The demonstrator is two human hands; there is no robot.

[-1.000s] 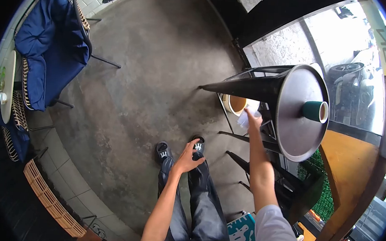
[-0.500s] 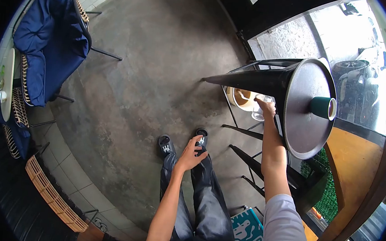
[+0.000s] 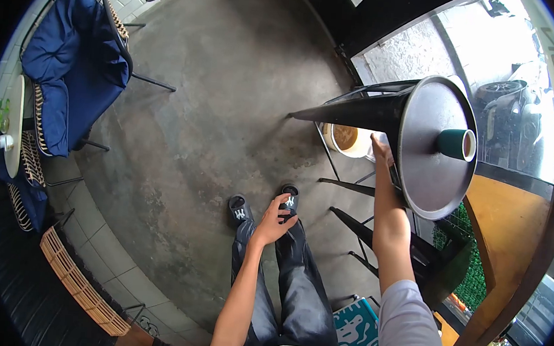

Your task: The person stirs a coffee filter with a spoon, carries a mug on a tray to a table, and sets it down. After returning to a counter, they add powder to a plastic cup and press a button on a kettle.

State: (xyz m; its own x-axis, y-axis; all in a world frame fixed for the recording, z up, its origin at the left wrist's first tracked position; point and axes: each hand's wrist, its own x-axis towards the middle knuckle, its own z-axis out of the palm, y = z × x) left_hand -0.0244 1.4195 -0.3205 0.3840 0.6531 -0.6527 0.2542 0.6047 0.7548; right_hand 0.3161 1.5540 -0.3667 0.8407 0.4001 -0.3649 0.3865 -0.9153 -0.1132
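Observation:
My left hand (image 3: 275, 223) hangs in front of my legs with its fingers apart, holding nothing. My right hand (image 3: 383, 153) reaches down beside a round dark tabletop (image 3: 423, 178), whose edge and stand partly hide it. Its fingers and anything in them cannot be made out clearly. Just left of this hand, below the tabletop, is a whitish bucket (image 3: 360, 144) with brown contents. On the tabletop stands a dark green cup (image 3: 452, 143) with a pale rim.
A blue cushioned chair (image 3: 93, 74) stands at the left, near a small round table (image 3: 15, 128) with a plant. Below it is a rattan chair edge (image 3: 83, 282). Black stool legs (image 3: 351, 222) and a wooden counter (image 3: 514, 224) are at the right. A teal patterned item (image 3: 356, 329) lies by my legs.
My right hand has shifted slightly and is more hidden by the tabletop. The clear vessel seen below it before no longer shows distinctly. My left hand looks unchanged.

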